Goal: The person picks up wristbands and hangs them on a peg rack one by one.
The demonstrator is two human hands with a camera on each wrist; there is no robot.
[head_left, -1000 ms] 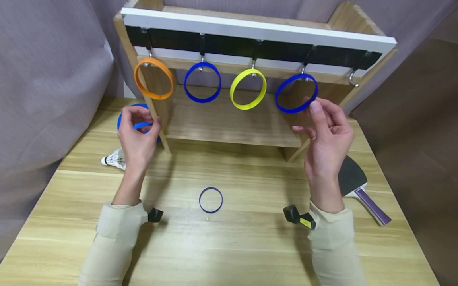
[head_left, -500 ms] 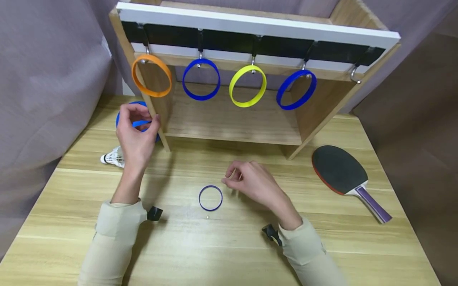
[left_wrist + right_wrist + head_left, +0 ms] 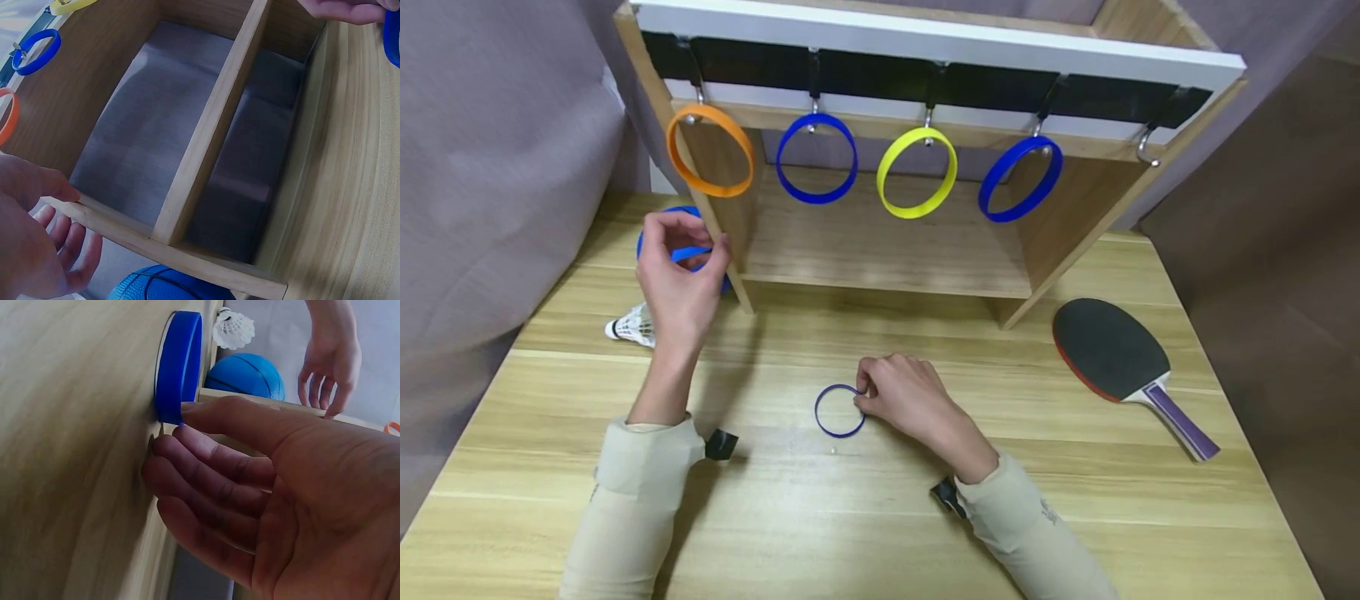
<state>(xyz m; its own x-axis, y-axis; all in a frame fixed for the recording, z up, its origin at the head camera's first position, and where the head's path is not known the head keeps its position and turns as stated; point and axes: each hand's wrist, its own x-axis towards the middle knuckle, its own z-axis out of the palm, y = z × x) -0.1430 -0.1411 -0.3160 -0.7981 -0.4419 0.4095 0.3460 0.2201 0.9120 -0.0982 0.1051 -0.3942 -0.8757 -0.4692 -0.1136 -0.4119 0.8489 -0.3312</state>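
Note:
My left hand [image 3: 681, 283] grips the left side panel of the wooden shelf [image 3: 887, 254], thumb on its front edge and fingers curled behind on the outside. On the table lies a blue silicone wristband [image 3: 178, 369], flat side down. My right hand [image 3: 913, 400] pinches its right side between thumb and forefinger, while the other fingers stay loosely bent close to the wood. From hooks along the shelf's top hang an orange wristband [image 3: 673, 158], a blue wristband [image 3: 816, 197], a yellow wristband [image 3: 917, 212] and another blue wristband [image 3: 992, 187].
A metal hook [image 3: 1146, 150] sits at the rail's right end. Behind my left hand are a blue ball [image 3: 247, 375] and a shuttlecock [image 3: 634, 326]. At the right lies a table tennis bat [image 3: 1108, 346]. A tiny pale speck [image 3: 833, 451] is below the wristband.
My right hand has left the rightmost hanging blue wristband, come down to the table and taken hold of the wristband there. My left hand keeps its grip on the shelf.

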